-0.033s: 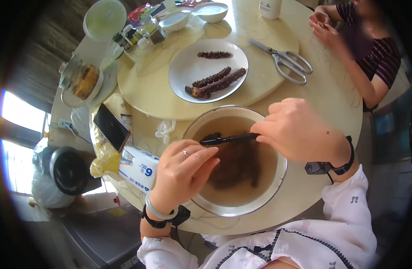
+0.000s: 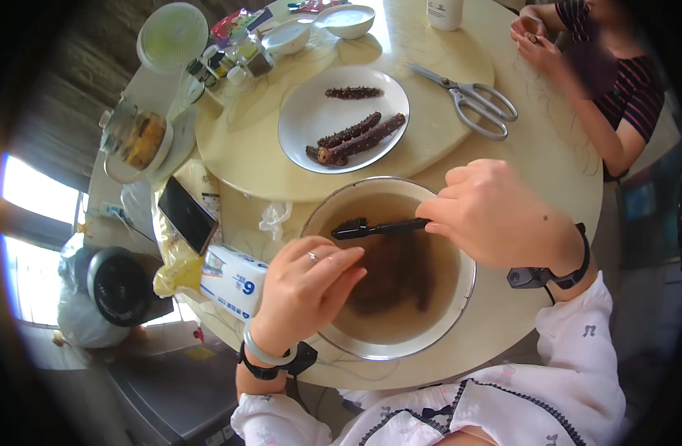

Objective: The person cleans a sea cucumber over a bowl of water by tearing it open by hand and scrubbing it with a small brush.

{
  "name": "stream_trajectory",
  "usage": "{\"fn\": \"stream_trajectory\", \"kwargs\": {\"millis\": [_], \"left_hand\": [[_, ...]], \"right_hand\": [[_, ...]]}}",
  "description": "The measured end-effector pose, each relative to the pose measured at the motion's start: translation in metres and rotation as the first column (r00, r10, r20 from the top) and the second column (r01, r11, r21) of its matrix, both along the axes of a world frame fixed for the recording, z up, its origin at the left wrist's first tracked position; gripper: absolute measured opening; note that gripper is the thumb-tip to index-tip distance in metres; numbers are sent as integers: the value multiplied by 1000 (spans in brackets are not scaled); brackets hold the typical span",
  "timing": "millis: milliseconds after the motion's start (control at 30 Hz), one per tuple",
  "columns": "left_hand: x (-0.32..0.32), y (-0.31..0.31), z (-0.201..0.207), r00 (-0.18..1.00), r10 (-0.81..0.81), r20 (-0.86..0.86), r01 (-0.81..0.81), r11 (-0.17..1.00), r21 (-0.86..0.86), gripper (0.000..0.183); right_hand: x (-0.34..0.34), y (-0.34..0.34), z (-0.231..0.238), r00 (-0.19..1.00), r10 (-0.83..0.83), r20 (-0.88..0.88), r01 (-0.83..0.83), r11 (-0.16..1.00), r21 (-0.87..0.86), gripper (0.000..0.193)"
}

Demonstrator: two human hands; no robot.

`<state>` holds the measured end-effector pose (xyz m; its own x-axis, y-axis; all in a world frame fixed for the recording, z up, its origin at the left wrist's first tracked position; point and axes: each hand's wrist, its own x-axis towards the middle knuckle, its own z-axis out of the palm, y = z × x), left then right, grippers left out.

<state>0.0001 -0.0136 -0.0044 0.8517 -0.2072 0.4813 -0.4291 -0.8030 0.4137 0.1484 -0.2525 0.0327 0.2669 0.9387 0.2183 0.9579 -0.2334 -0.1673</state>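
My right hand grips the handle of a black brush with its fingers closed, holding it level above a white basin. The dark bristled head points left. Just below that head is my left hand, with index finger and thumb stretched out slightly apart and no object visible between them. Cloudy brown water fills much of the basin, and dark shapes lie under its surface, too blurred to make out. Beyond the basin, several dark spiny sea cucumbers rest on a white plate.
Silver scissors lie right of the plate on the round turntable. A phone, a tissue pack and crumpled plastic are at left. Bowls and jars stand farther back. Another person's hands are at far right.
My left hand has shifted slightly right and down, away from the brush head, which now shows more. The right hand keeps its grip on the brush.
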Motion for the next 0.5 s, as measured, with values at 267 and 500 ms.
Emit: {"fn": "stream_trajectory", "kwargs": {"millis": [267,500], "left_hand": [[13,-15,3,941,84,-327,67,902,426,20],[18,-18,-5,882,92,-462,187,832,522,27]], "right_hand": [[4,-10,-2,995,-51,83,52,999,-13,12],[0,-11,2,998,-16,64,15,1000,17,6]]}}
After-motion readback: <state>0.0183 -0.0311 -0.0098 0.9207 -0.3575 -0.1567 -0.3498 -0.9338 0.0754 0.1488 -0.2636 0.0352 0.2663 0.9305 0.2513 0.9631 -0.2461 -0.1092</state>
